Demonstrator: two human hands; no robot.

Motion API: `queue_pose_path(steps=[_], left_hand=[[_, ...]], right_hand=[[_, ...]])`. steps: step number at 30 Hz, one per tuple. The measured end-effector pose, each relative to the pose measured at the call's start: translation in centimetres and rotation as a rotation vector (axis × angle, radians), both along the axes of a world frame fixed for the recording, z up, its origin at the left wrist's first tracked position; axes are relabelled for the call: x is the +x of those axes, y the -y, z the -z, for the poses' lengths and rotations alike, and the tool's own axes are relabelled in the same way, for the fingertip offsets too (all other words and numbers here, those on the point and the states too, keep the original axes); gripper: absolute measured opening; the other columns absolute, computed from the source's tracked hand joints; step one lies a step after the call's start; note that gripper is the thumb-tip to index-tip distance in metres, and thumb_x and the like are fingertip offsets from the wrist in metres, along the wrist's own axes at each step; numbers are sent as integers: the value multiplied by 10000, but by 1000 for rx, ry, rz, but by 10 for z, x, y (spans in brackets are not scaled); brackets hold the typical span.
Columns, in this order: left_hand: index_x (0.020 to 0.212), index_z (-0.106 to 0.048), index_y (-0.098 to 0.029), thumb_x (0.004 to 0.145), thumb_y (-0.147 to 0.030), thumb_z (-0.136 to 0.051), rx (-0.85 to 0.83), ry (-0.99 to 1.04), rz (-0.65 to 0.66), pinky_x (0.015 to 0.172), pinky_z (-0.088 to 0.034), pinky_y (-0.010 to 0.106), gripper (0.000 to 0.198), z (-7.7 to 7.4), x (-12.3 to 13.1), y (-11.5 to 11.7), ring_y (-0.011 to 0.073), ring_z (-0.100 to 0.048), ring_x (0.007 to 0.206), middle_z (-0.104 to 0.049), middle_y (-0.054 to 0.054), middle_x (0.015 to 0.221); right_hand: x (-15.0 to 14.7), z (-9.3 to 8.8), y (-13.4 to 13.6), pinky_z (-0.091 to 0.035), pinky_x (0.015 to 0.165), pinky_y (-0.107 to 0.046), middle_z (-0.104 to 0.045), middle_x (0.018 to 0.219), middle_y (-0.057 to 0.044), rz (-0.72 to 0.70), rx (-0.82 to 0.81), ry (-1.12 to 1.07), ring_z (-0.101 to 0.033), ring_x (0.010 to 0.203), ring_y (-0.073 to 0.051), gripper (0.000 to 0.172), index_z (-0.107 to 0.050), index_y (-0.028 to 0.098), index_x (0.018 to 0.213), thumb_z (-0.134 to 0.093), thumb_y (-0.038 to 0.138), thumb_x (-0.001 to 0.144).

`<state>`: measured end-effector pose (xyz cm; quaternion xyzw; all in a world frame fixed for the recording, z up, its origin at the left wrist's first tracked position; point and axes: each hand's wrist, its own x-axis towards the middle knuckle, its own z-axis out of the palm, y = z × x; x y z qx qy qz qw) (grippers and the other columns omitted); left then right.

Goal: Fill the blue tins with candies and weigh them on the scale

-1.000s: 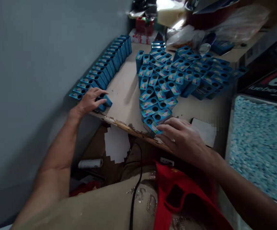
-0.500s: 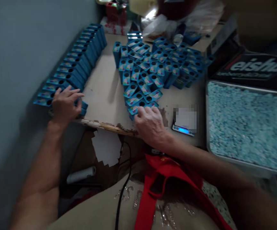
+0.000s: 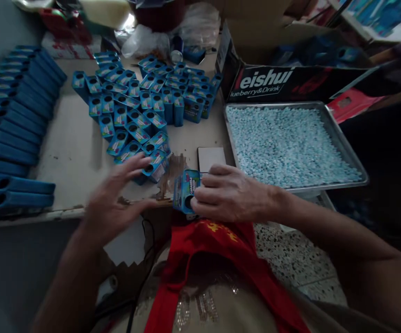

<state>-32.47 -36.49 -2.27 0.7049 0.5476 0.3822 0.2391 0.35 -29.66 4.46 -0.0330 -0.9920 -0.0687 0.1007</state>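
My right hand [image 3: 221,194] is closed on a small blue box [image 3: 186,192] with a dark round hole, held over the front edge of the table. Fingers apart and slightly blurred, my left hand [image 3: 117,199] reaches beside the front of the middle group of blue boxes [image 3: 131,120], with nothing visible in it. A small scale [image 3: 211,158] lies partly hidden behind my right hand. Along the left side runs a long row of blue boxes [image 3: 20,120].
A metal tray [image 3: 346,148] full of light blue pieces is at the right, before a black printed carton [image 3: 266,83]. Plastic bags [image 3: 147,41] and a can [image 3: 177,48] stand at the back. Another person's arm [image 3: 391,55] shows at upper right.
The view has turned right. My left hand has left the row and come to the middle boxes. My right hand has moved toward the scale with a blue box.
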Motion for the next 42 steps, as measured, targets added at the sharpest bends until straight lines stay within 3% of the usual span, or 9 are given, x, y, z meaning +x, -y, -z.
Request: queue_pose_path(steps=[3, 6, 12, 15, 19, 25, 33, 37, 42], left_hand=[[1647, -629, -545, 796, -389, -1020, -206, 164, 487, 1101, -711, 510, 950, -7, 76, -40, 357, -799, 1363, -798, 31, 1510], [1273, -833, -319, 773, -416, -1035, -453, 204, 640, 812, -727, 384, 547, -6, 116, -72, 292, -848, 906, -862, 35, 1031], [1002, -726, -247, 669, -389, -1091, -289, 321, 13, 764, -651, 315, 514, 33, 171, -112, 236, -775, 852, -775, -19, 878], [992, -679, -238, 652, -389, -1108, -252, 366, -109, 816, -661, 320, 568, 56, 188, -130, 226, -781, 881, -773, -22, 896], [1001, -675, -237, 643, -374, -1127, -229, 327, -166, 827, -672, 329, 592, 74, 191, -137, 233, -786, 901, -767, -30, 903], [1310, -703, -237, 663, -503, -1144, -118, 223, -130, 1022, -686, 381, 827, 82, 172, -125, 297, -807, 1222, -796, 86, 1284], [1296, -721, -277, 920, -423, -990, 19, 226, -217, 993, -678, 380, 485, 74, 133, -103, 240, -824, 1086, -823, 40, 1151], [1328, -721, -271, 915, -466, -1020, 98, 198, -178, 999, -682, 391, 546, 69, 138, -99, 247, -826, 1098, -834, 50, 1171], [1286, -778, -239, 968, -604, -955, 185, 141, -82, 1014, -689, 456, 515, 64, 147, -101, 265, -833, 1081, -858, 62, 1177]], right_hand=[[29, 9, -2, -420, 795, -361, -681, 889, 9, -116, 115, -114, -587, 848, -171, 251, -775, 247, 1029, -596, 172, 1187], [66, 18, -11, -459, 804, -351, -716, 969, -4, -89, 70, -165, -623, 895, -168, 191, -799, 251, 1111, -633, 183, 1177], [181, 68, -47, -587, 890, -424, -796, 1141, -101, 828, -296, -202, -723, 1075, -302, 232, -811, 273, 1313, -662, 369, 1164], [215, 107, -50, -609, 1002, -550, -775, 1331, -191, 1039, -289, -55, -700, 1233, -414, 362, -777, 233, 1399, -719, 449, 1114], [215, 135, -46, -583, 1061, -642, -639, 1634, -257, 1014, -199, 66, -619, 1404, -497, 533, -663, 234, 1595, -685, 491, 1128], [192, 130, -79, -493, 784, -429, -756, 1040, -161, 1034, -425, 62, -724, 946, -357, 245, -722, 238, 1058, -585, 420, 1146], [189, 123, -108, -339, 576, -304, -625, 806, -32, 1271, -1468, -1141, -500, 669, -160, 266, -666, 244, 835, -803, 471, 832], [178, 115, -101, -446, 661, -291, -646, 884, -35, 1194, -1472, -1286, -595, 752, -147, 260, -717, 204, 873, -896, 377, 797], [174, 125, -105, -320, 633, -343, -527, 688, 26, 1128, -1231, -1190, -404, 631, -143, 300, -720, 235, 839, -888, 461, 943]])
